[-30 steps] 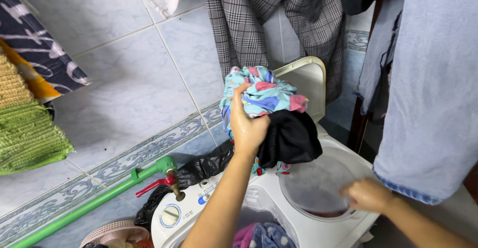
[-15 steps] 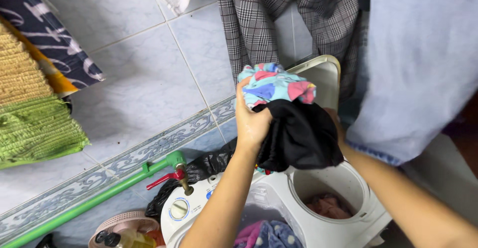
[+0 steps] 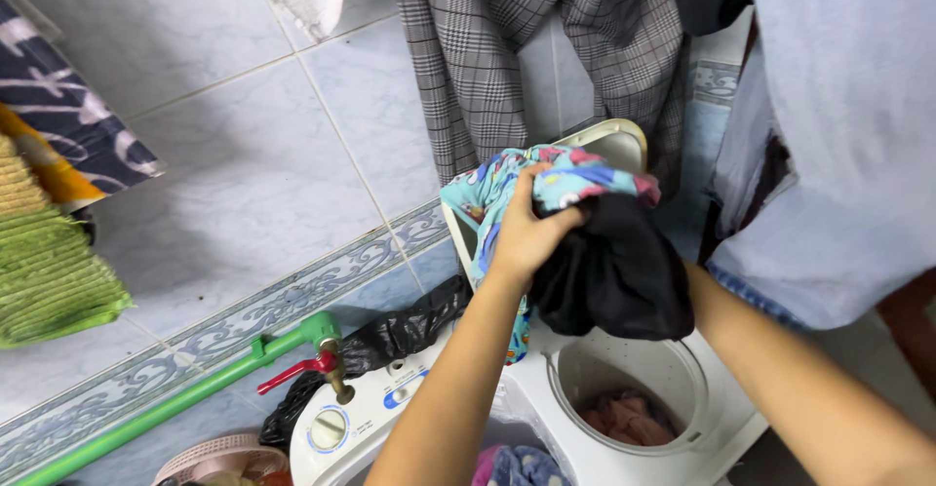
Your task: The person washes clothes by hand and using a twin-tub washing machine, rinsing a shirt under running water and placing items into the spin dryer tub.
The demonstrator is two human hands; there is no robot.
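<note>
My left hand (image 3: 529, 235) is shut on a bundle of wet clothes: a light-blue patterned garment (image 3: 487, 194) and a black garment (image 3: 619, 272). The bundle hangs just above the round spin tub (image 3: 558, 381) of a white twin-tub washing machine (image 3: 370, 418). Pink clothes (image 3: 624, 418) lie at the bottom of that tub. My right forearm (image 3: 780, 369) reaches in from the right, and its hand is hidden behind the black garment. The tub's lid (image 3: 616, 139) stands raised behind the bundle.
A checked garment (image 3: 517, 47) and a pale blue garment (image 3: 848, 125) hang overhead. A green pipe (image 3: 175, 398) with a red tap handle (image 3: 291, 375) runs along the tiled wall. A black bag (image 3: 395, 332), a green towel (image 3: 49, 272) and a pink basket (image 3: 219, 455) lie at left.
My right hand left the spin tub's cover and moved up behind the black garment. The tub now stands uncovered, showing the pink clothes. The bundle stays held above it.
</note>
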